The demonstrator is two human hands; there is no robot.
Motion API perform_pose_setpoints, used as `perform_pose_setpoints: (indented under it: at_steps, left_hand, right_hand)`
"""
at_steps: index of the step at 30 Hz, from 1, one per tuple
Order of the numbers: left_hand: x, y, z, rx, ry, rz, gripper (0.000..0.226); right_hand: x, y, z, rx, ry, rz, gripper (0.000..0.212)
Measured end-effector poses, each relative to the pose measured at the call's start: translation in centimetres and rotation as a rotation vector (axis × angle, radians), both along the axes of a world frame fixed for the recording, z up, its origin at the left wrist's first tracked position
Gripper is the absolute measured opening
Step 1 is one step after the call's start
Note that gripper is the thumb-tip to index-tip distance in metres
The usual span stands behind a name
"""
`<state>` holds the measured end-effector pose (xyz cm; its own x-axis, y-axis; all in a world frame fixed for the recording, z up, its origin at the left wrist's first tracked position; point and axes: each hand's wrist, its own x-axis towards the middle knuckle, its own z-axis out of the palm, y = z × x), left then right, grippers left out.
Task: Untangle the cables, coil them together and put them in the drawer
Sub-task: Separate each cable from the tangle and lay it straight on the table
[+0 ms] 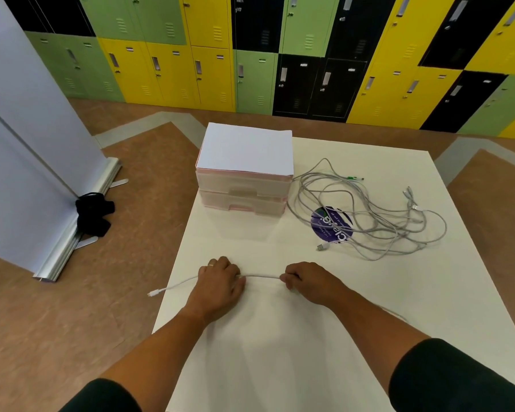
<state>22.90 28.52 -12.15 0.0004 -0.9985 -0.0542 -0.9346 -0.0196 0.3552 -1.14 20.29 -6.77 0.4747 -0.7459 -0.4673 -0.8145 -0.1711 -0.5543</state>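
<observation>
A single white cable is stretched in a short, nearly straight span between two hands above the near half of a white table. The left hand, on which a ring is worn, is curled over the cable, palm down. The right hand is closed on it just beside, with the line pinched at the fingertips. The cable's plug is carried past the table's left edge. Its other length appears to be trailed under the right forearm toward the right, though the faint line there is hard to follow.

The remaining grey cables are left in a loose tangle on the far right of the table, well apart from both hands. They are draped partly over a round purple sticker, and several connectors are splayed at the heap's edges. A translucent two-drawer unit is set at the far left corner, just beside the tangle. Both its drawers are shut and its top is covered in white.

Behind the table, a wall is lined with green, yellow and black lockers. A white banner stand is seen at left, with a black cloth item bunched against its base.
</observation>
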Motion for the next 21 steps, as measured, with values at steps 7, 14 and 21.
perform_pose_setpoints:
  at_steps: [7, 14, 21]
  left_hand:
    - [-5.2, -2.2, 1.9, 0.077, 0.249, -0.242, 0.032]
    - [-6.6, -2.0, 1.1, 0.093, 0.294, -0.211, 0.026]
    - [-6.6, -2.0, 1.3, 0.027, 0.189, -0.172, 0.021]
  right_hand:
    - [0.8, 0.1, -0.2, -0.032, -0.053, 0.031, 0.030]
    - [-0.9, 0.3, -0.5, -0.005, -0.023, 0.028, 0.019]
    - [-2.5, 0.4, -0.4, -0.009, -0.043, -0.033, 0.006]
